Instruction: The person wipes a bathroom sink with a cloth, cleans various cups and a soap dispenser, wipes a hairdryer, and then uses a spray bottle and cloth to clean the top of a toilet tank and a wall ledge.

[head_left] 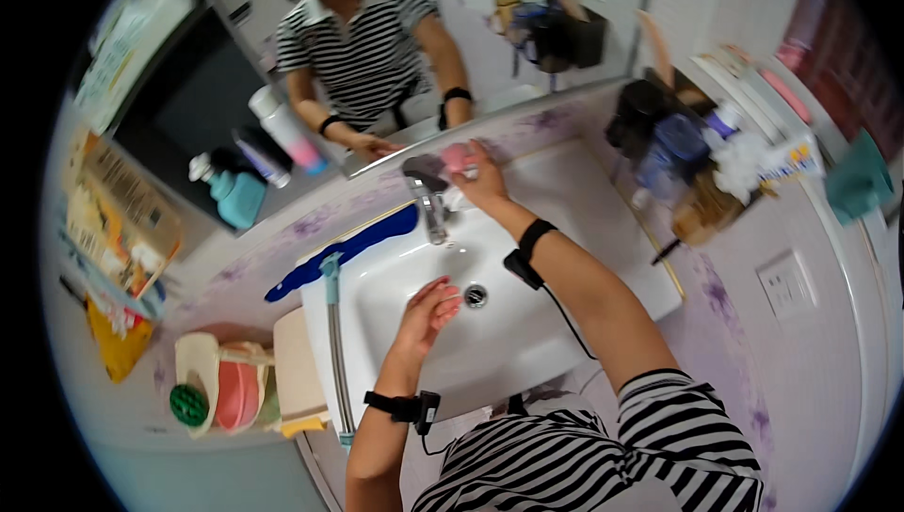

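Observation:
Over the white washbasin my left hand is held palm partly up, fingers stretched out and loosely together, with nothing in it. It is just left of the round metal drain. At the back of the basin my right hand reaches right of the chrome faucet. Its fingers close on a small rounded pink object, possibly a bar of soap; blur keeps its kind unclear. A small white thing shows beside that hand, partly hidden.
A blue cloth lies along the basin's back left edge, near a metal rod. A mirror rises behind. Left stand a teal pump bottle and a white spray can. A crowded wall holder hangs at the right.

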